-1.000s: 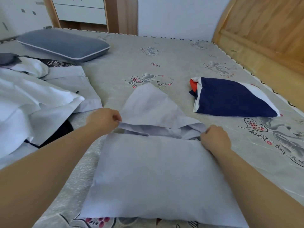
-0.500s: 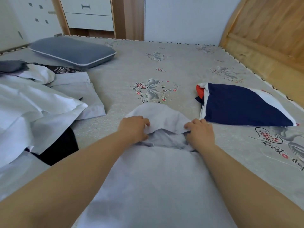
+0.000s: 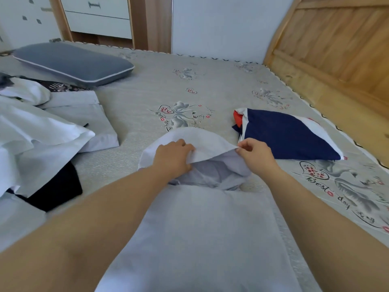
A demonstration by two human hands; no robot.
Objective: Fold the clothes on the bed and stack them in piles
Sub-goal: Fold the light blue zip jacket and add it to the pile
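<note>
Clothes are the job, and the one in hand is a pale lilac garment (image 3: 200,239) lying lengthwise on the bed (image 3: 147,89), its far end just beside the near corner of the folded navy garment (image 3: 290,135). The right hand's fingertips (image 3: 242,147) pinch the corner of the white flap (image 3: 195,142) at the lilac garment's far end, holding it raised. The left hand (image 3: 173,159) has its fingers curled over the flap's other side, gripping it against the bunched cloth beneath.

My advice for this step: keep both corners level, draw the flap taut and lay it flat with its edge square to the garment's sides, then smooth the rumpled cloth under it before the next fold. If one hand lets go early, the flap will likely slump into that hollow.

Compared with half a second ago, the right hand has shifted from lying on the cloth to pinching and lifting the corner, nearer the navy garment. The flap now arches higher and wider. The left hand has barely moved.

Well left of the navy garment lies a heap of unfolded white clothes (image 3: 37,140), and a grey pillow (image 3: 71,64) lies beyond that.
</note>
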